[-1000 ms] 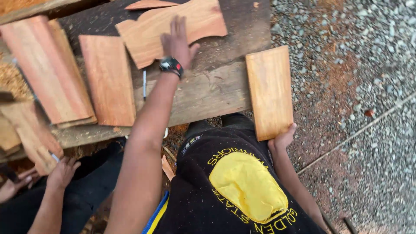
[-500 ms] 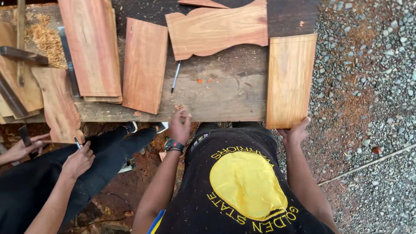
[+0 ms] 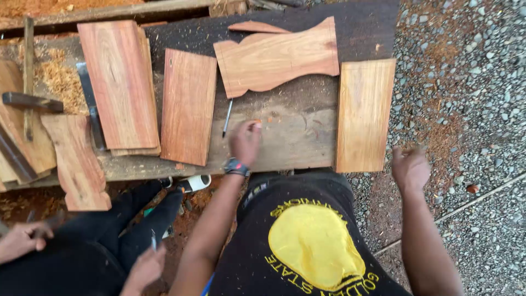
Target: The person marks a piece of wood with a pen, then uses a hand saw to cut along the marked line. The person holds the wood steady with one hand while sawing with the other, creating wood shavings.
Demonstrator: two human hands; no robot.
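Pen just beside left hand

light: even, soft daylight | shadows: faint | glare: none | blur: slight on moving arms, frame edges

pen between boards on bench — plank right

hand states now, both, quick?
Left hand: fingers curled, fingertips on the workbench plank beside the pen; holding nothing visible.
Right hand: loosely closed, off the bench by the right board; contents cannot be told.
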